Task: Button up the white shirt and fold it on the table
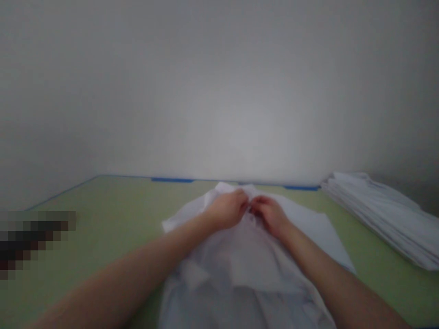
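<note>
L hand [229, 209] and R hand [269, 214]: both at far end of a white cloth garment [247, 256], fingertips nearly meeting near its top edge. L fingers curled narrow, pinching a bit of the fabric at what looks like the collar area; R fingers likewise bent in close on the cloth, just beside L. Blur too strong to tell what exactly sits between the fingertips. Both forearms run in from bottom of view, lying over the garment.

Garment lies spread flat, centre of a pale green table top [113, 214], wrinkled, near edge running out of the view.

R side of table: stack of folded white cloth pieces [380, 214], well apart from hands.

Far table edge: strips of blue tape [173, 180]. Behind: plain grey-white wall [219, 82].
</note>
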The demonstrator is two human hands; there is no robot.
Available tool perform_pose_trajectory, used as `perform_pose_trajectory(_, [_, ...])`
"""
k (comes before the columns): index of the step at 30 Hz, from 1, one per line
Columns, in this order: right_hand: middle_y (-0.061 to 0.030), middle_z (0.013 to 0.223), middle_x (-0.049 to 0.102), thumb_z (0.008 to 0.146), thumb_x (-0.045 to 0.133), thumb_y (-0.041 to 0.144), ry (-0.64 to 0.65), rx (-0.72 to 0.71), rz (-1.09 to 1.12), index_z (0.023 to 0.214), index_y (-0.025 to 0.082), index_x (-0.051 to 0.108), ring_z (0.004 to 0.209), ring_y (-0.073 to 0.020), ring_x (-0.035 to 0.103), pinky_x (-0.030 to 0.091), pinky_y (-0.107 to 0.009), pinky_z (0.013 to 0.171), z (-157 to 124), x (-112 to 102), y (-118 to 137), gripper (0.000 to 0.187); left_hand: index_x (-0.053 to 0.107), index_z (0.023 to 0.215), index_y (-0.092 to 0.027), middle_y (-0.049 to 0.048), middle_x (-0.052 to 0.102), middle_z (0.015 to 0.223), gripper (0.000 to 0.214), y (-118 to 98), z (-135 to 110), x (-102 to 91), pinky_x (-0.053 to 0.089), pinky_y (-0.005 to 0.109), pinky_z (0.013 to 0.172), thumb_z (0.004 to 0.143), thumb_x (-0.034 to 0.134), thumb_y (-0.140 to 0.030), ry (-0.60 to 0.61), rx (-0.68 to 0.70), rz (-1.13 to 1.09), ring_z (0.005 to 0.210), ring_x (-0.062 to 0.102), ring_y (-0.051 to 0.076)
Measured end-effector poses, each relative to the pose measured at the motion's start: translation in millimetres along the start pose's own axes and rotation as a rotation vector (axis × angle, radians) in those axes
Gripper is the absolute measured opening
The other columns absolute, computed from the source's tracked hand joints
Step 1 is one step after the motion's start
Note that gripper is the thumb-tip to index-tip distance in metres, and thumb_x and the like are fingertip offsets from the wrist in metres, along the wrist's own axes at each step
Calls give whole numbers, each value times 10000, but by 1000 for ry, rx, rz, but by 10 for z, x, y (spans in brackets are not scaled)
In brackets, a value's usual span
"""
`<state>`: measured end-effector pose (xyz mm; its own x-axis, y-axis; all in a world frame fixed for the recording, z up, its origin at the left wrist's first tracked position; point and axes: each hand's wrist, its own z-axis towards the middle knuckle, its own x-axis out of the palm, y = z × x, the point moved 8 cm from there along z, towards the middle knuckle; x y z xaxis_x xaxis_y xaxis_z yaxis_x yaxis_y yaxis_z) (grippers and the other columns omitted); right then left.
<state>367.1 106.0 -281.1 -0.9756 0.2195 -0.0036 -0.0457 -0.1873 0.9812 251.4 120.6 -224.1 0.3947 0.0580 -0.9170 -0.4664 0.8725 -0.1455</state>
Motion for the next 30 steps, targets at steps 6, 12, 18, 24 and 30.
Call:
perform_pose_trajectory(6, [2,559,576,668,644,325,44,36,110,644,153,600,536,-106,511,402,-231,536,22,32,-63,179,591,858,-182,31,619,822,230,135,25,113,419,245,661,837,495,-389,-1,-54,-141,750,571,158])
perform_pose_trajectory(12, [-2,701,628,700,606,310,-115,-10,10,953,171,588,628,-128,572,458,-256,618,48,-94,-20,289,583,852,-177,29,629,979,135,181,45,137,427,251,817,763,593,-278,116,95,-508,933,562,155])
perform_pose_trajectory(18, [-86,1176,585,794,529,541,40,-217,152,1205,219,489,1011,-204,583,475,-340,826,8,-48,145,523,522,967,-160,100,556,1176,301,99,79,80,461,281,806,721,684,-225,43,144,-1178,972,578,160])
perform_pose_trajectory(24, [-79,1280,522,606,748,242,112,-326,-35,1397,265,278,1075,-206,558,425,-372,949,-50,26,289,921,439,1230,-240,101,488,1268,574,14,115,3,476,313,830,718,696,-237,-55,91,-1318,1020,577,184])
perform_pose_trajectory(30, [-48,931,677,687,547,188,-343,-156,-61,1239,193,485,745,-173,632,519,-303,697,73,-617,423,556,548,1132,-189,133,546,1184,588,192,-140,217,494,361,760,628,718,-439,7,-222,-566,936,603,255])
